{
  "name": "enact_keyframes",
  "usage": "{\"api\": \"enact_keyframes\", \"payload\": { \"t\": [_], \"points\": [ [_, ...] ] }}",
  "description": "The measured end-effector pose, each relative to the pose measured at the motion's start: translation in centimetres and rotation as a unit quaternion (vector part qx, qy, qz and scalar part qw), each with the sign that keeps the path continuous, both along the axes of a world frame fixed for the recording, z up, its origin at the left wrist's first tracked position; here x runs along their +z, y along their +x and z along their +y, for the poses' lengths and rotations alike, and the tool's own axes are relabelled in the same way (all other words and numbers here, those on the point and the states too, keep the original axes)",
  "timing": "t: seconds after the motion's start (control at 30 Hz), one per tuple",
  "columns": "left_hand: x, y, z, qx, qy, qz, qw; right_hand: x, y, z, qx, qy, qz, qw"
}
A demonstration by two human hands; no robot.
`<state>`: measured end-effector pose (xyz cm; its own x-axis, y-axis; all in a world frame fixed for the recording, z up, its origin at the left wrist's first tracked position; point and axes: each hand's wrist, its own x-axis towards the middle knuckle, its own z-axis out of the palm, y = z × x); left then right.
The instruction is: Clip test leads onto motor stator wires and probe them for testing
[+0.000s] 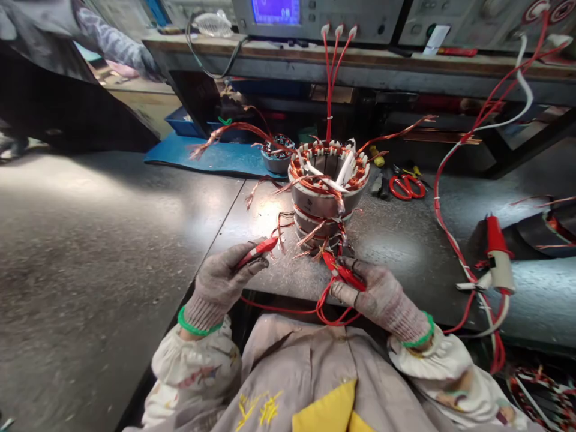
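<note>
Both hands wear greyish knit gloves with green cuffs. My left hand pinches a red clip beside frayed copper leads, left of the stator stack. In my right hand are red clips, their tips at the copper leads low on the stack; exactly how many clips are there I cannot tell. The stack of stators stands upright at the centre, with copper windings and white sleeves on top. A red cable loops between the hands near the table's front edge.
Red-handled scissors and pliers lie right of the stack. A small stator rests on a blue mat. A red-and-white probe and cables are at right. Behind is a shelf with a test instrument. A person stands at upper left.
</note>
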<state>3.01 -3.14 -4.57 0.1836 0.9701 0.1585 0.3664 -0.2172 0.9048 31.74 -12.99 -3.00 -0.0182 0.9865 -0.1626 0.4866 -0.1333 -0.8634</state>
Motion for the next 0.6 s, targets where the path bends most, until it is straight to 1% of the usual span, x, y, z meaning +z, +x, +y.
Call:
{"api": "enact_keyframes", "payload": {
  "t": [0.07,0.1,0.13,0.17,0.2,0.23,0.27,0.3,0.37,0.43,0.5,0.6],
  "points": [
    [0.2,-0.1,0.1,-0.008,-0.01,-0.006,1.0,0.4,1.3,0.1,0.001,0.011,-0.025,1.0],
    [0.3,-0.1,0.1,-0.012,-0.018,-0.01,1.0,0.6,2.0,0.3,-0.023,0.033,-0.051,0.998],
    [0.5,-0.1,0.2,-0.013,-0.025,-0.015,0.999,0.8,2.7,0.8,-0.064,0.065,-0.092,0.992],
    [0.6,0.0,0.2,-0.015,-0.031,-0.021,0.999,0.9,3.3,1.6,-0.114,0.095,-0.145,0.978],
    [0.6,0.0,0.3,-0.015,-0.033,-0.024,0.999,1.0,3.7,2.7,-0.158,0.116,-0.205,0.959],
    [0.7,0.1,0.3,-0.016,-0.032,-0.026,0.999,1.1,4.0,4.1,-0.186,0.122,-0.264,0.939],
    [0.7,0.2,0.3,-0.015,-0.031,-0.026,0.999,1.2,4.1,5.6,-0.197,0.114,-0.312,0.922],
    [0.8,0.3,0.3,-0.012,-0.03,-0.024,0.999,1.2,4.1,7.2,-0.192,0.097,-0.337,0.917],
    [0.8,0.3,0.4,-0.009,-0.031,-0.011,0.999,1.2,4.2,10.3,-0.177,0.07,-0.331,0.924],
    [0.9,0.2,0.5,-0.014,-0.02,0.009,1.0,1.0,4.3,12.5,-0.188,0.07,-0.294,0.935],
    [1.0,0.0,0.5,-0.023,0.003,0.026,0.999,0.5,4.6,13.7,-0.2,0.083,-0.266,0.939],
    [1.2,-0.1,0.5,-0.027,0.023,0.017,0.999,-0.6,5.0,14.2,-0.199,0.106,-0.244,0.943]
  ]
}}
